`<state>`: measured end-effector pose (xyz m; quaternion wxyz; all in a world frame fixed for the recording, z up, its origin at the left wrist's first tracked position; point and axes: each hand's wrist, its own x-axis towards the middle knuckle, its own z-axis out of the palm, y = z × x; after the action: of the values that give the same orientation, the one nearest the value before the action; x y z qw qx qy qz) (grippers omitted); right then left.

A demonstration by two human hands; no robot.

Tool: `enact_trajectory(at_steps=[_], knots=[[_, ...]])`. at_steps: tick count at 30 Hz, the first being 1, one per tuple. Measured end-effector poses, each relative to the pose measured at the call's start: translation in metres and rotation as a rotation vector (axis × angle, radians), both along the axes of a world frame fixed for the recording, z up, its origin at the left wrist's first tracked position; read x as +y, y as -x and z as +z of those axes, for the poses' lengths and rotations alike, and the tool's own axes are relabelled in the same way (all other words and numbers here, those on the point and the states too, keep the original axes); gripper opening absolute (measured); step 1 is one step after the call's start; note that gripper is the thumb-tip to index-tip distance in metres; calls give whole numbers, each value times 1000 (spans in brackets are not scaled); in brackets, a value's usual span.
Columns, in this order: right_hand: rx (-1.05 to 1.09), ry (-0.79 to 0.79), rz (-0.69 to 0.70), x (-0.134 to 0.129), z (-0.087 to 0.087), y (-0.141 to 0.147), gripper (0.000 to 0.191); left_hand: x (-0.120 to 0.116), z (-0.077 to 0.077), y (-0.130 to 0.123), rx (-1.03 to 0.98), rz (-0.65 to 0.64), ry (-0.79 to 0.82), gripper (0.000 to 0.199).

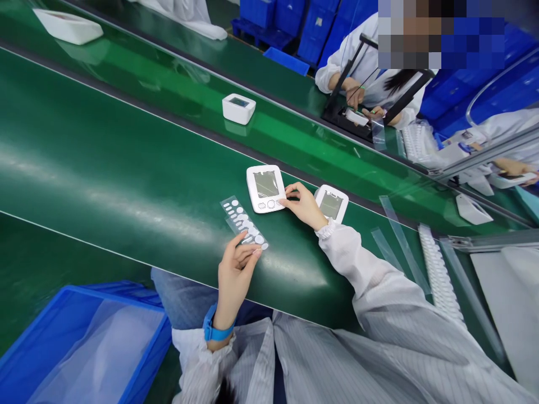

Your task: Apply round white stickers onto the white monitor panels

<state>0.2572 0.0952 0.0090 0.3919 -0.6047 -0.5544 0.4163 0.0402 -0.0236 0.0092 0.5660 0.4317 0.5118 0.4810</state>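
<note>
My left hand [238, 264] pinches the lower right end of a clear sheet of white stickers [240, 216], round and oval in shape. This sheet lies slantwise over the green work surface. A white device with a grey screen [266, 185] and a row of buttons below the screen rests just beyond it. At its lower right corner, the bent fingers of my right hand [302, 205] are closed against the edge and button area; anything small between the fingertips is hidden. Partly behind my right wrist lies a second white device [332, 203], also with a grey screen.
A green conveyor belt [168, 101] behind a dark rail carries more white devices, one of them upright [238, 109]. Clear strips [404, 244] and a white ribbed stack [440, 275] lie right. A blue bin [63, 314] stands lower left. Across the belt, a co-worker's hands [353, 92] work at a black frame.
</note>
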Motion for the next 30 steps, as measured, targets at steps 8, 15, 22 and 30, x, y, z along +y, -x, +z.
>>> enact_trajectory(at_steps=[8,15,22,30], knots=[[23,-38,45,5,-4,-6,32,2,-7,1,33,-30,-9,55],[-94,-87,201,7,4,-11,59,10,-9,0,91,-186,-21,50],[-279,-137,322,21,15,-14,59,10,-8,1,121,-175,-16,49],[-93,-24,304,22,10,-19,73,10,-9,1,126,-177,-19,47]])
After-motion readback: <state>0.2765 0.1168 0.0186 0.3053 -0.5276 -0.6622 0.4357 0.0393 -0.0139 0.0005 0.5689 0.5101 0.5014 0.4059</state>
